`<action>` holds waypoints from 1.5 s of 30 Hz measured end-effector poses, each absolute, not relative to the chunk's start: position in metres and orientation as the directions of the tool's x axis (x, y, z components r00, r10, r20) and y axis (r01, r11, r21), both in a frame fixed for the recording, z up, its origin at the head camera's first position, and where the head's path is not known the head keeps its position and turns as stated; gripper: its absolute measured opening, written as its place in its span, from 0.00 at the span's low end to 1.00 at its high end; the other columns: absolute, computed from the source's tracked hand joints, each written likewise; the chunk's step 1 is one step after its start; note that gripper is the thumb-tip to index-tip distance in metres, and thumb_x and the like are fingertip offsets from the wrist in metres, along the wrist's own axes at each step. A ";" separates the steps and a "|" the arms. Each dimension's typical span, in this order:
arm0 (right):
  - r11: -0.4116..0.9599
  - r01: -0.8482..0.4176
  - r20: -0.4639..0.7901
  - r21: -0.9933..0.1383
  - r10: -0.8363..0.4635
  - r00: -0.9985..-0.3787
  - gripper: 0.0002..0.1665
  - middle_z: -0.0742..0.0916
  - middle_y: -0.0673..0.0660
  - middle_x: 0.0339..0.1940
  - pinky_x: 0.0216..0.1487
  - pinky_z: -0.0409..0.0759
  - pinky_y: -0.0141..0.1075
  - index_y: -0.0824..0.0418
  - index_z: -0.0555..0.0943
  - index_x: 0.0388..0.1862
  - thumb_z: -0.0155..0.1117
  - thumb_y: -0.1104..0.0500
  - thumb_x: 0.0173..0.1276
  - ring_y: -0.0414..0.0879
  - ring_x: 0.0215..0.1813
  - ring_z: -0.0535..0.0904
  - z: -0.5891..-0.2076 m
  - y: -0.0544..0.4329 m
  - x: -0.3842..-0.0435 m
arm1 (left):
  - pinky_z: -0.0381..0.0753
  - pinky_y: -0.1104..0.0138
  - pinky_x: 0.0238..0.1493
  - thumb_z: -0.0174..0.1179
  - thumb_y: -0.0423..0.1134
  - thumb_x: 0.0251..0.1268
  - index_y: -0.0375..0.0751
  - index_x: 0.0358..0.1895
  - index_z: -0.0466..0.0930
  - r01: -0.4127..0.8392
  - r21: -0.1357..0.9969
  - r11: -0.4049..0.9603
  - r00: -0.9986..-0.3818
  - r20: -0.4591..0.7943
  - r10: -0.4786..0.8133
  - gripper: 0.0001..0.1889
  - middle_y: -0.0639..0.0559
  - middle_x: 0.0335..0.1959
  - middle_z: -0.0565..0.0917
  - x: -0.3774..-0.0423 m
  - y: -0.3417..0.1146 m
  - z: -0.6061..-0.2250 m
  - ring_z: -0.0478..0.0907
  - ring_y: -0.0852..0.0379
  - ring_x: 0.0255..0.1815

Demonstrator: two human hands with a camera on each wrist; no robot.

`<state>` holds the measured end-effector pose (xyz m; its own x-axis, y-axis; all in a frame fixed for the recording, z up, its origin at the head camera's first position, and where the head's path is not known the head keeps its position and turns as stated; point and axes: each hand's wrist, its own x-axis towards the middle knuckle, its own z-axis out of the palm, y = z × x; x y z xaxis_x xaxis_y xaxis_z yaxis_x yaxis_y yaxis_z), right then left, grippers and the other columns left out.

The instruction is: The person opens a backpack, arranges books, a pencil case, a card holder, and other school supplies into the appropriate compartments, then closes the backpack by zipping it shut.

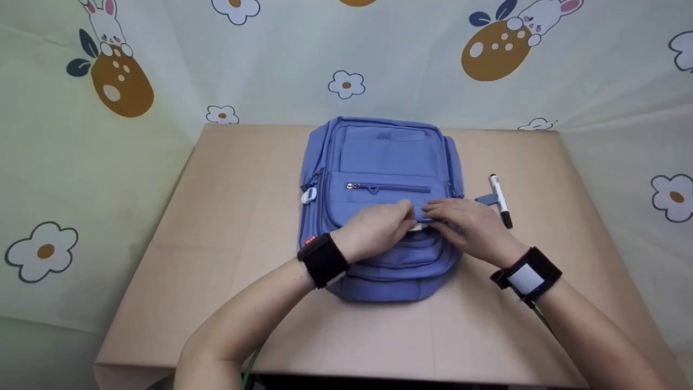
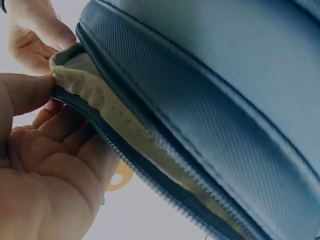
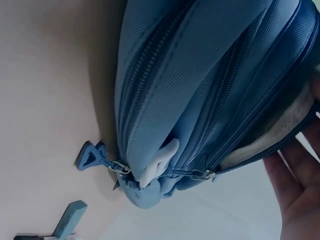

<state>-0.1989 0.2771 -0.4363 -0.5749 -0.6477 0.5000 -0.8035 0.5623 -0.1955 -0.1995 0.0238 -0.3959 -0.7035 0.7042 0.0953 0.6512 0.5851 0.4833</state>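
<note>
A blue backpack (image 1: 387, 154) lies on its back, with its front pocket unzipped and pale lining (image 2: 115, 112) visible in the gap. My left hand (image 1: 376, 230) pinches the zippered edge of that pocket between thumb and fingers. Close beside it, my right hand (image 1: 471, 225) holds the same edge, its fingers (image 3: 295, 170) on the outer side of the flap. In the right wrist view, blue zipper pulls (image 3: 90, 156) and a white tag (image 3: 160, 162) hang at the side of the bag.
A black-and-white marker (image 1: 499, 197) and a small blue-grey block (image 1: 486, 200) lie right of the backpack on the brown-covered table (image 1: 238, 216). A white round tag (image 1: 308, 195) hangs on the bag's left side. Patterned curtains (image 1: 281, 59) enclose the table.
</note>
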 end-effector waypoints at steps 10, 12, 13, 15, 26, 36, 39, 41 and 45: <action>0.683 -0.701 0.520 -0.205 -0.531 -0.669 0.13 0.90 0.54 0.44 0.36 0.85 0.45 0.58 0.84 0.54 0.67 0.65 0.72 0.50 0.41 0.88 -0.425 0.268 -0.201 | 0.71 0.59 0.69 0.66 0.45 0.71 0.40 0.70 0.70 0.739 0.395 0.545 -0.645 0.182 0.743 0.29 0.45 0.64 0.79 -0.204 -0.018 -0.388 0.75 0.50 0.67; 0.679 -0.694 0.535 -0.238 -0.505 -0.677 0.12 0.90 0.55 0.44 0.36 0.85 0.44 0.59 0.83 0.53 0.66 0.66 0.72 0.49 0.40 0.88 -0.423 0.269 -0.202 | 0.64 0.59 0.74 0.67 0.44 0.70 0.40 0.73 0.68 0.739 0.389 0.550 -0.651 0.200 0.733 0.32 0.43 0.70 0.75 -0.209 -0.034 -0.386 0.69 0.48 0.73; 0.679 -0.690 0.543 -0.252 -0.491 -0.681 0.12 0.90 0.55 0.44 0.35 0.85 0.44 0.60 0.83 0.53 0.66 0.66 0.73 0.49 0.40 0.88 -0.421 0.269 -0.204 | 0.63 0.58 0.75 0.68 0.43 0.69 0.40 0.74 0.68 0.737 0.389 0.553 -0.656 0.213 0.724 0.33 0.43 0.70 0.75 -0.212 -0.042 -0.385 0.68 0.47 0.74; 0.680 -0.680 0.563 -0.273 -0.460 -0.687 0.11 0.90 0.56 0.43 0.35 0.84 0.44 0.61 0.82 0.52 0.66 0.67 0.72 0.48 0.39 0.88 -0.419 0.270 -0.206 | 0.63 0.58 0.74 0.68 0.41 0.69 0.39 0.73 0.70 0.732 0.392 0.557 -0.667 0.247 0.703 0.31 0.43 0.69 0.76 -0.218 -0.056 -0.384 0.68 0.47 0.74; 0.705 -0.605 0.599 -0.371 -0.316 -0.736 0.08 0.90 0.59 0.43 0.38 0.83 0.46 0.64 0.83 0.50 0.64 0.66 0.74 0.48 0.42 0.87 -0.403 0.267 -0.219 | 0.81 0.58 0.51 0.59 0.36 0.75 0.41 0.57 0.85 0.639 0.466 0.612 -0.768 0.339 0.544 0.13 0.49 0.52 0.87 -0.244 -0.077 -0.381 0.83 0.55 0.50; 0.711 -0.567 0.609 -0.416 -0.245 -0.754 0.10 0.89 0.58 0.46 0.39 0.77 0.39 0.66 0.83 0.52 0.63 0.64 0.76 0.44 0.41 0.83 -0.386 0.264 -0.232 | 0.83 0.58 0.52 0.58 0.32 0.73 0.38 0.54 0.86 0.654 0.398 0.644 -0.747 0.479 0.462 0.12 0.47 0.49 0.88 -0.248 -0.068 -0.366 0.86 0.51 0.51; 0.707 -0.555 0.598 -0.437 -0.232 -0.767 0.10 0.89 0.58 0.47 0.43 0.78 0.38 0.66 0.83 0.52 0.63 0.64 0.76 0.44 0.45 0.84 -0.383 0.265 -0.234 | 0.83 0.59 0.52 0.58 0.31 0.73 0.39 0.54 0.87 0.641 0.411 0.649 -0.756 0.483 0.441 0.12 0.47 0.50 0.89 -0.250 -0.065 -0.363 0.86 0.51 0.51; 0.704 -0.553 0.589 -0.446 -0.234 -0.774 0.11 0.89 0.58 0.47 0.47 0.80 0.39 0.66 0.84 0.53 0.63 0.63 0.76 0.45 0.47 0.85 -0.383 0.267 -0.235 | 0.83 0.59 0.52 0.59 0.32 0.73 0.39 0.54 0.87 0.628 0.422 0.654 -0.768 0.476 0.430 0.12 0.47 0.50 0.89 -0.252 -0.063 -0.362 0.86 0.51 0.51; 0.684 -0.563 0.580 -0.464 -0.246 -0.777 0.12 0.89 0.55 0.49 0.49 0.82 0.35 0.63 0.85 0.54 0.64 0.61 0.76 0.46 0.49 0.86 -0.383 0.276 -0.233 | 0.83 0.59 0.51 0.60 0.32 0.73 0.39 0.54 0.87 0.614 0.433 0.659 -0.779 0.468 0.418 0.12 0.46 0.50 0.89 -0.254 -0.062 -0.361 0.86 0.50 0.50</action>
<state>-0.2329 0.2759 -0.3831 -0.7767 -0.2459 0.5799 -0.5629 0.6842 -0.4637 -0.2540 -0.0619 -0.3614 -0.7786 0.4181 0.4680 0.6145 0.6593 0.4333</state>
